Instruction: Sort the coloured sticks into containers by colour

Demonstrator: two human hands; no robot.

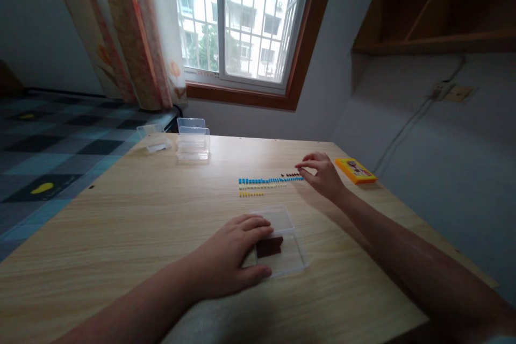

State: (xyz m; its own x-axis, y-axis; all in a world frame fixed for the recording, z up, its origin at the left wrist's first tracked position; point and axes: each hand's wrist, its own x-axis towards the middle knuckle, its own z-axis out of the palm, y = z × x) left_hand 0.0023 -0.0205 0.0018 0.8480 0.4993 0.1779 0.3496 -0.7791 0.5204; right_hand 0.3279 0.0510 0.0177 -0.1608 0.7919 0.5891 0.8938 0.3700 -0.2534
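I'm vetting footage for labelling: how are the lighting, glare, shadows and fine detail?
Head view: bright, barred glass window partly washed out, room dim; head view: pale sheen on the light wood-grain table near its far edge; head view: soft shadow below the bare right hand; head view: tiny blue pieces too small for crisp detail.

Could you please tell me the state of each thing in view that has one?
Front clear box: open, dark brown contents inside
Left hand: spread, touching the front clear box
Right hand: thumb and forefinger close together; grip unclear
Blue pieces: laid in a row
Rear clear boxes: open
Yellow box: lying flat
Curtain: drawn aside
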